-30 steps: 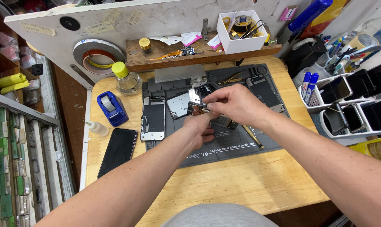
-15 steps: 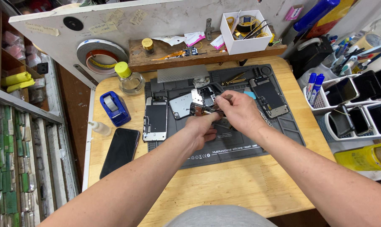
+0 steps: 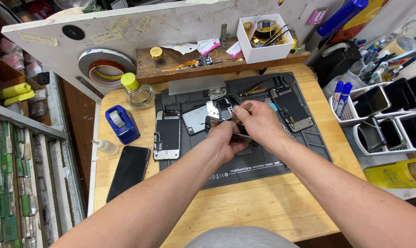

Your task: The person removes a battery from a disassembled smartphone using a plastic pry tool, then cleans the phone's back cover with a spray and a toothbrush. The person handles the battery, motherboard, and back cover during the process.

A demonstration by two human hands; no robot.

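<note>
My left hand [image 3: 227, 138] pinches a small dark phone part [image 3: 212, 123] over the grey repair mat [image 3: 263, 171]. My right hand [image 3: 259, 121] is pressed close against it, fingers closed on a thin metal tool [image 3: 243, 107] whose tip points at that part. Just beyond the fingers lie a small silver board [image 3: 222, 107] and a bare metal plate [image 3: 195, 119]. An opened phone frame [image 3: 167, 135] rests on the mat's left side. Another opened phone [image 3: 291, 108] lies to the right of my hands.
A black phone [image 3: 129, 171], a blue tape dispenser [image 3: 120, 124], a yellow-capped glass bottle [image 3: 137, 92] and a small dropper bottle [image 3: 105, 146] stand left of the mat. A white box of tools [image 3: 263, 43] sits on the rear shelf. Trays of phones [image 3: 391, 117] line the right.
Both hands have stayed together over the mat, the right hand shifting slightly around the part. The view has drifted a little to the left.
</note>
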